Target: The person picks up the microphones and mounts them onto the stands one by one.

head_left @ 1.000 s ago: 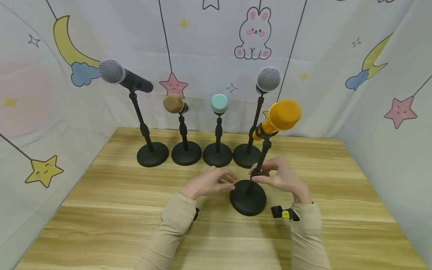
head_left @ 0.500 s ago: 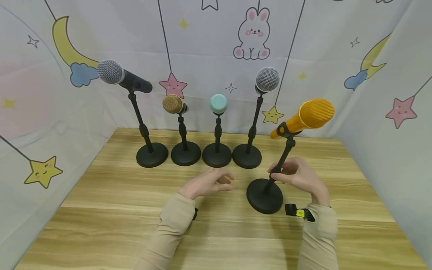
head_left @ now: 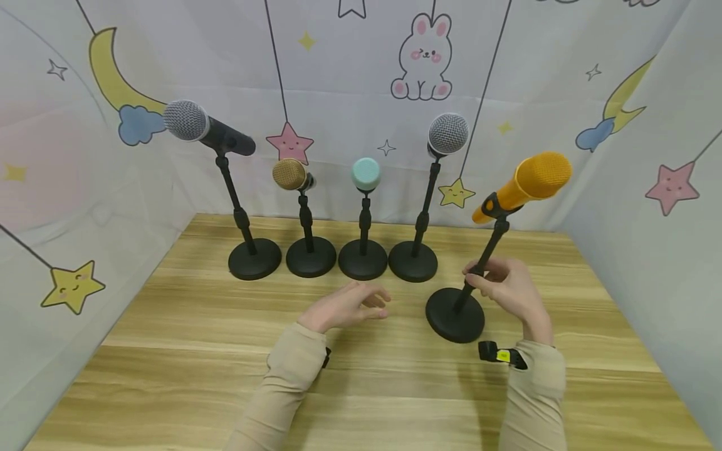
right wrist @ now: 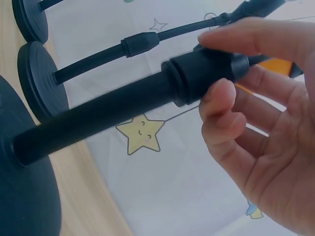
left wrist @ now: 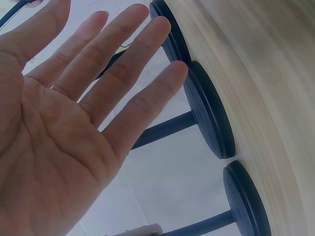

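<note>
In the head view my right hand [head_left: 510, 289] grips the pole of a black microphone stand [head_left: 455, 315] just above its round base. An orange microphone [head_left: 527, 186] is clipped on top, and the stand leans to the right. Whether its base touches the table cannot be told. In the right wrist view my thumb and fingers wrap the collar [right wrist: 189, 76] of that pole. My left hand [head_left: 345, 305] hovers near the middle of the table, holding nothing. The left wrist view shows that hand's palm [left wrist: 54, 147] with fingers extended.
Along the back of the wooden table [head_left: 395, 401] stands a row of microphones: black with silver mesh [head_left: 188, 121], gold [head_left: 290, 174], mint green [head_left: 366, 174] and silver-headed [head_left: 448, 133]. A patterned white curtain [head_left: 350, 75] hangs behind and at both sides.
My right hand has carried the orange microphone on its stand rightward, then slightly toward the back. My left hand has drawn off a little from the stand's base and then stayed put.
</note>
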Demonstrator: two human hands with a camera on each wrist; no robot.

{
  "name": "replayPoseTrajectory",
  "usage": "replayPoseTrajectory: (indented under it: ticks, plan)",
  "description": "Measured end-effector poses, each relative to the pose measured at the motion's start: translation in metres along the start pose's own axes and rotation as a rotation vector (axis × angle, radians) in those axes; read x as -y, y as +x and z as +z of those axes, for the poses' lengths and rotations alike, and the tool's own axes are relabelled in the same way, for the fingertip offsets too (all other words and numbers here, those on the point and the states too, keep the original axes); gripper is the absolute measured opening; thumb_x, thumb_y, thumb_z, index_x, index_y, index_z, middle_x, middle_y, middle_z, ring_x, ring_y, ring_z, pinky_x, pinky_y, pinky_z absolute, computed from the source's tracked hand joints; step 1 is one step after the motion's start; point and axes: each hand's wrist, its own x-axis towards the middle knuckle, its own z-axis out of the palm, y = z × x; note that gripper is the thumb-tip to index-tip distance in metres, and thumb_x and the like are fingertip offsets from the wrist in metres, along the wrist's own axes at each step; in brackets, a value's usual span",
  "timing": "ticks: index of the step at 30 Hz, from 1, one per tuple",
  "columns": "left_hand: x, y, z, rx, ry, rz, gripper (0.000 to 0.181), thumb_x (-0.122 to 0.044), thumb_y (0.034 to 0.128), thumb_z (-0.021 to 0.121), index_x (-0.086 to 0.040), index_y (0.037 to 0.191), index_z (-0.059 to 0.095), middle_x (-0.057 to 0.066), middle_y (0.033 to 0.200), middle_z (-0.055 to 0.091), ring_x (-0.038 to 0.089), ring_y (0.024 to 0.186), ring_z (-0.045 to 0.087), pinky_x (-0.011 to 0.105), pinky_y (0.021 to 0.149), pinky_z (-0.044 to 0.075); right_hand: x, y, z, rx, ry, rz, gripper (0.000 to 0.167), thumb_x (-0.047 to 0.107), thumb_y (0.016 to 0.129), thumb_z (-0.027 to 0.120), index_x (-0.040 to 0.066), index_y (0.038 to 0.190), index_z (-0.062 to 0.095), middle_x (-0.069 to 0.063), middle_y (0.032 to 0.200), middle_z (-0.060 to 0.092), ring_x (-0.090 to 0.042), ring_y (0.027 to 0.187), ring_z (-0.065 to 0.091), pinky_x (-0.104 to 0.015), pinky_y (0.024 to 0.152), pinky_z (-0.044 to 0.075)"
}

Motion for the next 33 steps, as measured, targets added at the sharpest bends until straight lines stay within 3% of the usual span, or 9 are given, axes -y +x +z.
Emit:
replayPoseTrajectory:
  ticks: [15, 24, 30, 33]
  plan:
    - [0.001, 0.000, 0.000, 0.003, 0.009, 0.000, 0.035, -0.022, 0.1004, 0.064, -0.002, 0.128, 0.063, 0.016, 0.131, 0.068, 0.028, 0.122, 0.067, 0.046, 0.102, 0.052, -0.007, 0.008, 0.003, -0.234, 0.016, 0.137, 0.037, 0.026, 0.094, 0.069, 0.002, 0.123, 0.070, -0.023, 0.124, 0.067, 0.006, 0.067, 0.060, -0.023, 0.059, 0.047]
    - [0.003, 0.000, 0.000, 0.005, 0.017, -0.014, 0.035, -0.023, 0.1008, 0.063, -0.003, 0.130, 0.062, 0.014, 0.132, 0.068, 0.026, 0.124, 0.065, 0.044, 0.104, 0.052, -0.012, 0.019, 0.012, -0.374, -0.034, 0.136, 0.029, 0.022, 0.091, 0.073, 0.004, 0.113, 0.075, -0.023, 0.114, 0.073, 0.015, 0.061, 0.056, -0.017, 0.059, 0.045]
    - [0.003, 0.000, -0.001, 0.010, 0.014, -0.004, 0.034, -0.021, 0.1012, 0.062, -0.003, 0.130, 0.062, 0.015, 0.133, 0.068, 0.028, 0.125, 0.065, 0.045, 0.105, 0.051, -0.017, 0.035, 0.010, -0.416, -0.106, 0.110, 0.022, 0.017, 0.091, 0.071, 0.003, 0.108, 0.076, -0.025, 0.099, 0.076, 0.016, 0.057, 0.053, -0.015, 0.058, 0.044]
    - [0.002, -0.001, -0.002, 0.009, 0.008, 0.001, 0.034, -0.021, 0.1011, 0.062, -0.002, 0.130, 0.062, 0.015, 0.132, 0.068, 0.028, 0.125, 0.065, 0.046, 0.105, 0.051, -0.020, 0.042, 0.009, -0.426, -0.112, 0.105, 0.021, 0.017, 0.091, 0.071, 0.003, 0.105, 0.076, -0.023, 0.101, 0.076, 0.016, 0.058, 0.052, -0.014, 0.058, 0.044]
